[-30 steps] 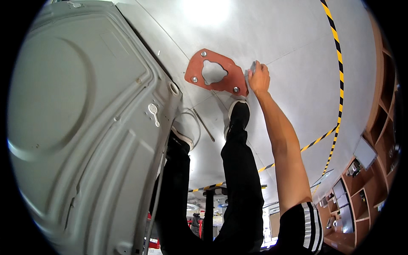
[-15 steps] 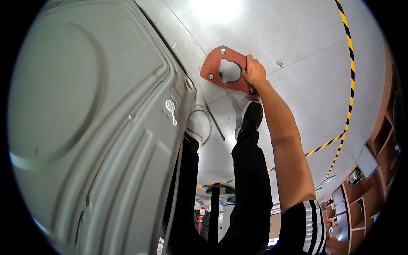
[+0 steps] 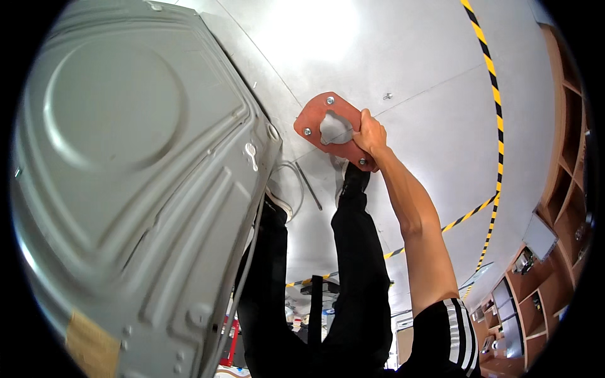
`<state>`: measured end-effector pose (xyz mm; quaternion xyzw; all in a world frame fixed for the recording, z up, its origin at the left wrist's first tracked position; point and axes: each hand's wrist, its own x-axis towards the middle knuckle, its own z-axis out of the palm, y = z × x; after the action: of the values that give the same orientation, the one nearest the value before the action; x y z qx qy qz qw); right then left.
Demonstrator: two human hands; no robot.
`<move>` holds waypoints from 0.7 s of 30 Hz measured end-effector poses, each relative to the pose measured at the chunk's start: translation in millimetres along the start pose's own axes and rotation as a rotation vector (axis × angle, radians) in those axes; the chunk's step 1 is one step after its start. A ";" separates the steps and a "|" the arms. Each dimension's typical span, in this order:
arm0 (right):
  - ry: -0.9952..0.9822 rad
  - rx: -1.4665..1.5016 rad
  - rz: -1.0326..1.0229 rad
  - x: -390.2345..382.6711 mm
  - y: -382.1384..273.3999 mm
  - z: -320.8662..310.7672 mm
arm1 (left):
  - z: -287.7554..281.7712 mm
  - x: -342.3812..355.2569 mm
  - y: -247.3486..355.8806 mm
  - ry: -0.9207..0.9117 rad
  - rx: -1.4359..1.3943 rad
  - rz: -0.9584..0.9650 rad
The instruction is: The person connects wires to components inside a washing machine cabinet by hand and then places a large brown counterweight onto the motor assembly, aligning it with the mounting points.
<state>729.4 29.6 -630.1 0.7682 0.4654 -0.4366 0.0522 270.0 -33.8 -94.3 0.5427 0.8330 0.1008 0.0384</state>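
Note:
My right hand (image 3: 370,131) is closed round the right edge of a flat red-brown plate (image 3: 340,151), which has a large irregular cut-out and three silver bolts. The plate is held above my right shoe. Beyond it a small metal piece (image 3: 387,96) lies on the grey floor (image 3: 422,145). Beside my legs at the left stands a large grey pressed-metal panel (image 3: 107,208), filling that side of the view. A thin dark rod (image 3: 309,186) and a looped grey cable (image 3: 285,165) lie on the floor near my feet. My left hand does not show.
Yellow-and-black striped tape (image 3: 500,126) runs along the floor at the right and branches toward the bottom. Wooden cubby shelves (image 3: 542,290) with assorted items line the far right. Dark objects and a red piece (image 3: 228,337) show behind my legs at the lower edge.
My right hand has let go of the small metal piece, now left on the floor, and moved left to take hold of the red-brown plate. The plate appears lifted and slightly turned.

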 end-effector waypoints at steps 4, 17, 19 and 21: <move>0.078 0.044 -0.050 -57.1 4.2 -51.2 | -38.1 -23.4 -4.5 0.037 -0.064 -0.014; 0.091 0.175 -0.303 -359.9 53.4 -298.1 | -107.8 -29.2 36.9 0.029 -0.709 0.308; -0.003 -0.077 -0.139 -435.2 -47.5 -371.0 | -107.1 -44.2 45.8 0.071 -0.899 0.270; -0.138 -0.074 -0.221 -436.1 -25.2 -409.5 | -117.8 -64.2 57.5 -0.060 -1.056 0.168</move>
<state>884.1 -49.0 -57.1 0.6781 0.5583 -0.4737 0.0641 327.3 -84.7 29.9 0.5168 0.6211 0.4934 0.3220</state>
